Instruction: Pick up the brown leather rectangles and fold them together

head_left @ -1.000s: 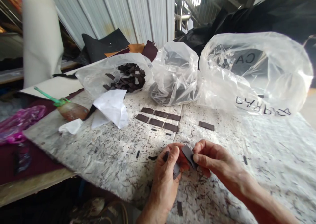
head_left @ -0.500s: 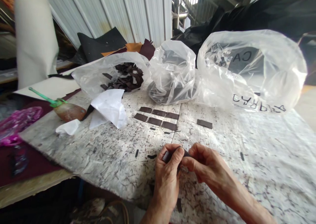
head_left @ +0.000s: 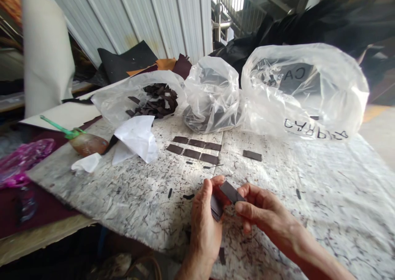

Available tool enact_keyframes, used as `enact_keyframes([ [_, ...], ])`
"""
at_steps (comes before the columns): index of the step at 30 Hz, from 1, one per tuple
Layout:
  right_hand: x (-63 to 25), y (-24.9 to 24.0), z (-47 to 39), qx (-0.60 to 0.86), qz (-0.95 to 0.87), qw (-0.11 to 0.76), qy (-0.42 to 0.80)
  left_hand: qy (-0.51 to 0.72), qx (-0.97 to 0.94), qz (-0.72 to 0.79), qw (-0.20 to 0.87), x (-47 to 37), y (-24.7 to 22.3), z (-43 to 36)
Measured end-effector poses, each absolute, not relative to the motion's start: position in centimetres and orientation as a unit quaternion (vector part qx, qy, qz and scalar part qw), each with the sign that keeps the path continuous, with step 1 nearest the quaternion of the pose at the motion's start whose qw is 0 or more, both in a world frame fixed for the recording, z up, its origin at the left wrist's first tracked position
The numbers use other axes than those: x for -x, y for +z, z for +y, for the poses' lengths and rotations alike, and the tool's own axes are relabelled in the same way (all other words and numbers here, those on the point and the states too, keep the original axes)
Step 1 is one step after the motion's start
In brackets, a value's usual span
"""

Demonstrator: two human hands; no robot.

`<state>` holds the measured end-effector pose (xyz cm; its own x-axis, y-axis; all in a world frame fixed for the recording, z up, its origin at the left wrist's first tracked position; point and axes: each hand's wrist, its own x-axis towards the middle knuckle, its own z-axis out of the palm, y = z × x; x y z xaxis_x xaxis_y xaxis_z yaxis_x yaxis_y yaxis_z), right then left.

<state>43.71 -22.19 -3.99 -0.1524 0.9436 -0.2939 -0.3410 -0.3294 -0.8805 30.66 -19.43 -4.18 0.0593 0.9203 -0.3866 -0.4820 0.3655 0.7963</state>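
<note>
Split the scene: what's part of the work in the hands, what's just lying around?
In the work:
- left hand gripping a small stack of dark pieces
- right hand pinching one dark piece
- laid-out dark pieces on the board
- open bag of dark pieces

Lying about:
- white paper
- brown bottle with green nozzle
- lettered bag
- pink plastic

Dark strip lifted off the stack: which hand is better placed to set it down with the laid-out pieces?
Right, probably. The right hand pinches the single dark strip; the left hand is occupied gripping the stack. The laid-out pieces lie just ahead.
</note>
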Motion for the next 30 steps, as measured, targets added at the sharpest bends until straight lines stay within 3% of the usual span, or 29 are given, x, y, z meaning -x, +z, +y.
enact_keyframes([
  [7,-43.6,-3.9,-22.1,0.418,-0.314,0.492,0.696,0.506,-0.193,0.437,0.718,-30.8,-4.5,-19.2],
  [13,-43.0,-4.6,-21.7,0.412,-0.315,0.511,0.685,0.484,-0.289,0.411,0.716,-30.5,-5.1,-19.3],
  [20,-44.6,-4.3,-23.0,0.473,-0.326,0.447,0.686,0.491,-0.3,0.456,0.679,-30.5,-4.6,-19.4],
  [26,-47.2,-3.8,-24.0,0.597,-0.376,0.386,0.594,0.491,-0.267,0.449,0.697,-30.8,-4.7,-19.1],
  [30,-50.4,-3.3,-24.7,0.725,-0.432,0.336,0.418,0.522,-0.203,0.423,0.713,-31.0,-4.7,-18.7],
])
